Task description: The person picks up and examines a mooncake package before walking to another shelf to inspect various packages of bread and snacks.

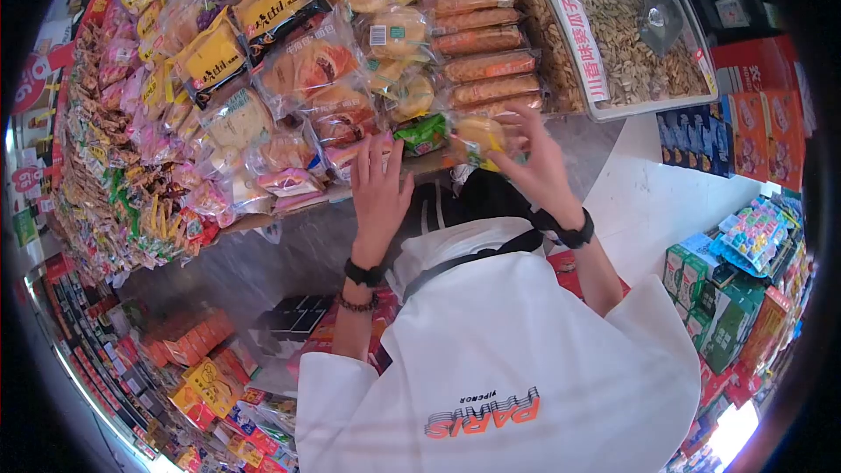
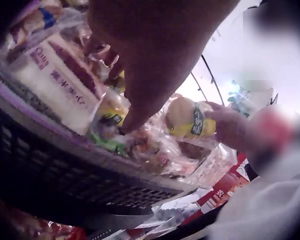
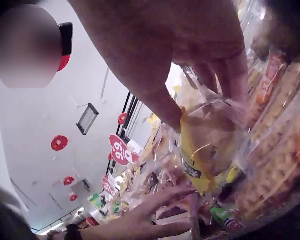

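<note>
My right hand [image 1: 540, 165] pinches a clear-wrapped round bun with a yellow label [image 1: 477, 142] at the near edge of the bread display. In the right wrist view, thumb and fingers grip the bun's crinkled plastic [image 3: 210, 142]. The left wrist view shows its pale top and yellow band beside the left hand. My left hand [image 1: 378, 197] lies with fingers extended over a pink-and-white bread packet [image 1: 343, 156] at the same edge. Between the hands sits a green packet [image 1: 422, 134]. Beyond the left fingers are large wrapped breads [image 1: 307, 66].
Rows of long wrapped breads [image 1: 486, 39] lie ahead of the right hand. A clear-lidded bin of sunflower seeds [image 1: 613, 35] stands to their right. Small snacks [image 1: 123, 175] heap up at left. A dark basket wall [image 2: 90, 165] edges the bread; stacked boxes [image 1: 727, 315] stand at lower right.
</note>
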A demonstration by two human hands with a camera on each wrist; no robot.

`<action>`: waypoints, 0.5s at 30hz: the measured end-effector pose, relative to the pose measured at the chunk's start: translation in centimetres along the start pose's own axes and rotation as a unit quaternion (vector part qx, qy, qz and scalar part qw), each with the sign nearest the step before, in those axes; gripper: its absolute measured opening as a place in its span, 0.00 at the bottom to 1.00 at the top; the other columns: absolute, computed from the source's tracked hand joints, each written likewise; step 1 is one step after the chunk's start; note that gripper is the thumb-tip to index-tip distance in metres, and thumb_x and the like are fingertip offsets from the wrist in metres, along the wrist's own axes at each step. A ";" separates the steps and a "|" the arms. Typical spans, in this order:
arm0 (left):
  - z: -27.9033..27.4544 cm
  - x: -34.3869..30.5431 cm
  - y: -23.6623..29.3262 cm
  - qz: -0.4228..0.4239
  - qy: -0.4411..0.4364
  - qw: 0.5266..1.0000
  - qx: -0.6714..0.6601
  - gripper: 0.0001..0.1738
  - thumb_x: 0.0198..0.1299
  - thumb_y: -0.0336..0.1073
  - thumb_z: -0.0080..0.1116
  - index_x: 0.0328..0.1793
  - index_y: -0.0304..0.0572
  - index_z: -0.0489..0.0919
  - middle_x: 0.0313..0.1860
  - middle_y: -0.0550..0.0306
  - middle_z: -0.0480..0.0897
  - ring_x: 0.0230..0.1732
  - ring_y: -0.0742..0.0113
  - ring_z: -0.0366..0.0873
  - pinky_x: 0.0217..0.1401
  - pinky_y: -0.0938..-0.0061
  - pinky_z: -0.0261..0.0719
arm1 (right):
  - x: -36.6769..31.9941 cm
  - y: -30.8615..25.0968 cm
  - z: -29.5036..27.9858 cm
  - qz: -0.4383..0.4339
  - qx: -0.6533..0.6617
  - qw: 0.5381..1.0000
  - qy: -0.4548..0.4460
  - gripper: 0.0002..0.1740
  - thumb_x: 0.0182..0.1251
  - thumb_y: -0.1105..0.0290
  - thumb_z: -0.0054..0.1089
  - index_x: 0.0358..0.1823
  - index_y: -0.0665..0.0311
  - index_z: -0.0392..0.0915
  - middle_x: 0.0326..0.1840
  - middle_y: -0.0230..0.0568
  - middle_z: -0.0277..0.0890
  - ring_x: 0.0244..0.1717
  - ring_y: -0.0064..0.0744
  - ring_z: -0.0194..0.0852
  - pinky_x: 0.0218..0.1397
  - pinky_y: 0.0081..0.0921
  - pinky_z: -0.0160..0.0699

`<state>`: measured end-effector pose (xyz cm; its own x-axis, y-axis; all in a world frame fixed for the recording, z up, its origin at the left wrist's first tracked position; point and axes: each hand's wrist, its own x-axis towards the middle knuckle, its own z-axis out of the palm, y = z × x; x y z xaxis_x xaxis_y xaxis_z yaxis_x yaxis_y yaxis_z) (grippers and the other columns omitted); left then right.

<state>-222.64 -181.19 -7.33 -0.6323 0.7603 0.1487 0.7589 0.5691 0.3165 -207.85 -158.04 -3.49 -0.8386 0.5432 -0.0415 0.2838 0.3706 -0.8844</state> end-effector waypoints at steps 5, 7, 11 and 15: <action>2.4 0.5 -2.8 0.029 0.028 0.998 0.056 0.29 0.59 0.34 0.67 0.69 0.45 0.79 0.71 0.47 0.74 0.74 0.44 0.67 0.81 0.48 0.59 | 2.8 0.0 4.3 -0.092 -0.030 0.994 -0.048 0.38 0.63 0.65 0.74 0.71 0.61 0.63 0.57 0.51 0.83 0.53 0.55 0.85 0.52 0.42 0.84; 2.4 0.1 -3.5 0.019 0.026 0.998 0.054 0.29 0.58 0.33 0.67 0.68 0.46 0.79 0.71 0.49 0.74 0.74 0.44 0.67 0.80 0.48 0.60 | 3.5 -1.0 5.4 -0.051 -0.013 0.995 -0.084 0.36 0.62 0.66 0.75 0.68 0.60 0.65 0.60 0.45 0.82 0.51 0.49 0.85 0.52 0.39 0.83; 2.6 -0.8 -4.6 -0.006 0.027 0.999 0.043 0.28 0.57 0.30 0.67 0.67 0.45 0.80 0.70 0.51 0.75 0.73 0.45 0.68 0.79 0.50 0.62 | 4.7 1.0 8.9 -0.088 0.024 0.992 -0.083 0.33 0.60 0.65 0.76 0.64 0.61 0.69 0.57 0.49 0.81 0.54 0.53 0.81 0.56 0.42 0.79; 2.9 -1.1 -5.2 -0.022 0.038 0.999 -0.001 0.27 0.55 0.29 0.67 0.65 0.44 0.81 0.69 0.50 0.76 0.72 0.46 0.70 0.78 0.52 0.64 | 5.7 2.1 9.5 -0.179 -0.077 0.980 -0.050 0.28 0.57 0.65 0.77 0.57 0.62 0.76 0.54 0.48 0.77 0.58 0.54 0.74 0.60 0.44 0.75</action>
<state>-225.40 -184.08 -11.89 -0.6746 0.7092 0.2049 0.7302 0.6005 0.3258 -216.51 -161.35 -10.01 -0.9365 0.2837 0.2061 0.0236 0.6374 -0.7702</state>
